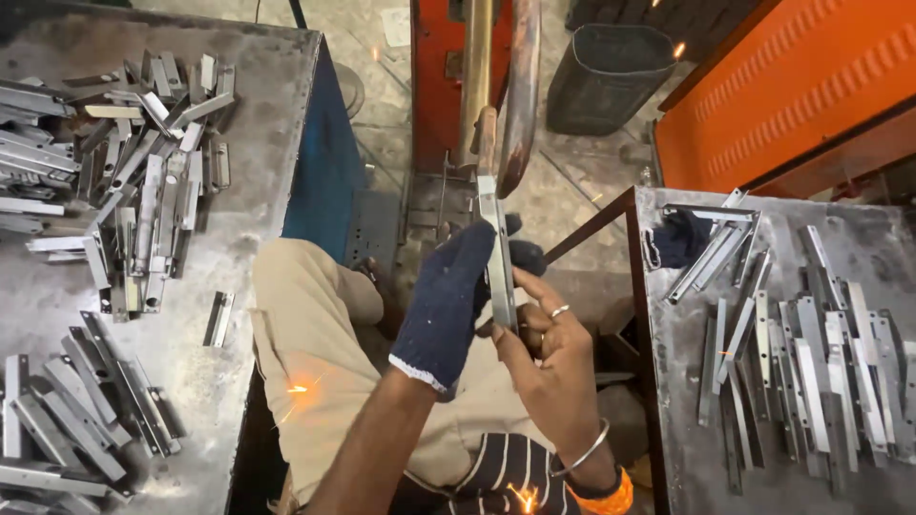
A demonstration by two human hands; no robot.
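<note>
Between the two steel surfaces, above the person's lap, both hands hold one long flat metal strip (498,256) upright with its top end at the copper-coloured electrode (475,86) of the red machine, so I judge the welding step is in hand and the strip must stay steady and aligned. The gloved left hand (448,300) wraps the strip from the left, and the bare right hand (553,358) pinches its lower edge with thumb and fingers. The contact point itself is hard to make out, and the piles of similar strips on the left surface (239,238) and right surface (687,401) are cut off by the frame.
</note>
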